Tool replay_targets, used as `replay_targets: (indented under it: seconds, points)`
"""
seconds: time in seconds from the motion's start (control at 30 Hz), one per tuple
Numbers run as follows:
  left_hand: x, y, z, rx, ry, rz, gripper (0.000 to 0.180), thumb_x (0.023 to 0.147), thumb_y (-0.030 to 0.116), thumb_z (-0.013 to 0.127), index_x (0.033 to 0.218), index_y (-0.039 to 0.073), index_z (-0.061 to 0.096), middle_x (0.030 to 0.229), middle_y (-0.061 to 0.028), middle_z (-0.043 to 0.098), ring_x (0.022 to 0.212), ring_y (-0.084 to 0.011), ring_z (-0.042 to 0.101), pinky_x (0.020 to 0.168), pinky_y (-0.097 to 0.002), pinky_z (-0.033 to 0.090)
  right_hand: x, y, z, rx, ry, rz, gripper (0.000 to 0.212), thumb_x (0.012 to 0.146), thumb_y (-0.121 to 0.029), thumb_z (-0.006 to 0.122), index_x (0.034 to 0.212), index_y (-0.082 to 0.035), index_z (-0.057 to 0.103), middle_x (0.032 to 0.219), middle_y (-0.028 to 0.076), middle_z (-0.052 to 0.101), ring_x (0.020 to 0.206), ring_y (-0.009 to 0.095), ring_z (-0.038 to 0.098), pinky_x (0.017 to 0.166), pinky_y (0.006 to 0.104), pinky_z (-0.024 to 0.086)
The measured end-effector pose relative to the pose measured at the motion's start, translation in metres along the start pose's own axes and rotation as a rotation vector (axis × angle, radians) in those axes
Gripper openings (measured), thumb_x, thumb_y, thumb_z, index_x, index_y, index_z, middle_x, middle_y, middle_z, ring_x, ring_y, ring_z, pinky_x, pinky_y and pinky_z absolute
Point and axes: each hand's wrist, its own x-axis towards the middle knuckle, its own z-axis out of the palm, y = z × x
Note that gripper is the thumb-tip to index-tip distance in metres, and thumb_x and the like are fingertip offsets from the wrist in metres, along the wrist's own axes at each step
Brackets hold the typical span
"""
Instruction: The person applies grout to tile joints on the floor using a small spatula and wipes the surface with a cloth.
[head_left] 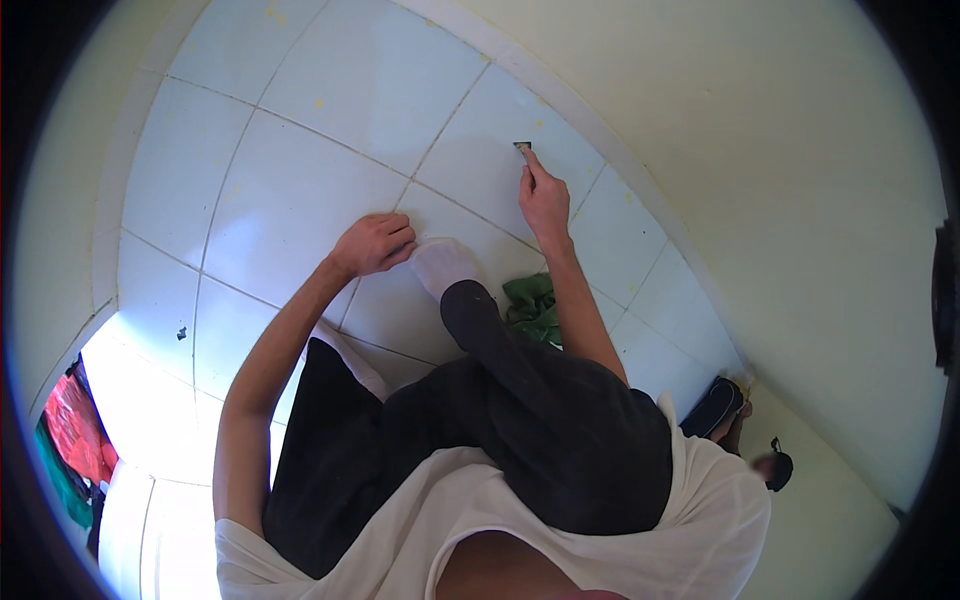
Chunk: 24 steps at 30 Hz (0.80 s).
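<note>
Right hand (546,203) pinched on a small dark-edged flat tool (522,146), index finger extended along it, tool down on the pale tile floor (300,180) near the wall base. Left hand (376,243) curled beside the white-socked foot (443,264), can't tell if holding anything; green cloth (531,305) near right forearm.

Small tool (523,147) in right hand (545,205)

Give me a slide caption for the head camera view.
Right hand touching a small dark-edged object on pale floor tiles, left hand beside a white-socked foot.
</note>
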Motion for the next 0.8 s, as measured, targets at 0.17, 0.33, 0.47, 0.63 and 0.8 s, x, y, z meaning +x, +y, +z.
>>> replay_targets:
  seconds: [0.17,0.33,0.47,0.63,0.8]
  points:
    - [0.001,0.0,0.0,0.007,-0.007,0.003,0.017,0.088,0.016,0.071,0.087,0.008,0.056,0.082,-0.0079,0.054,0.077,-0.0272,0.061,0.069,-0.0402,0.053,0.02,-0.006,-0.004,-0.216,-0.118,-0.008,0.042,0.097,-0.016,0.057,0.137,-0.009,0.064,0.073,0.018,0.071,0.069,0.038,0.071,0.065,0.0503,0.057]
    - [-0.001,0.0,0.0,-0.006,0.014,-0.003,0.016,0.087,0.015,0.071,0.087,0.008,0.058,0.082,-0.0083,0.054,0.075,-0.0287,0.061,0.067,-0.0419,0.052,0.026,-0.019,-0.007,-0.225,-0.185,0.022,0.042,0.095,-0.014,0.057,0.136,-0.005,0.064,0.076,0.021,0.072,0.073,0.04,0.072,0.069,0.0524,0.058]
    - [0.0,0.001,0.001,0.004,-0.005,-0.002,0.017,0.089,0.017,0.071,0.087,0.008,0.056,0.083,-0.0085,0.053,0.078,-0.028,0.061,0.069,-0.0411,0.053,0.029,-0.021,-0.001,-0.236,-0.15,0.072,0.042,0.094,-0.013,0.058,0.134,-0.004,0.065,0.079,0.022,0.072,0.075,0.042,0.072,0.072,0.0527,0.059]
    - [-0.001,0.0,0.0,0.002,-0.014,-0.011,0.017,0.089,0.017,0.07,0.087,0.008,0.056,0.084,-0.0086,0.054,0.079,-0.0277,0.062,0.071,-0.0409,0.053,0.03,-0.022,0.001,-0.213,-0.115,0.087,0.039,0.094,-0.011,0.058,0.131,0.0,0.065,0.081,0.025,0.072,0.079,0.043,0.072,0.073,0.052,0.06]
    - [-0.001,0.001,0.0,0.003,-0.017,-0.016,0.017,0.089,0.017,0.071,0.087,0.008,0.056,0.084,-0.0084,0.054,0.079,-0.0276,0.062,0.071,-0.041,0.053,0.029,-0.024,0.0,-0.231,-0.158,0.059,0.038,0.093,-0.008,0.057,0.129,0.002,0.065,0.083,0.027,0.072,0.081,0.043,0.073,0.073,0.0521,0.059]
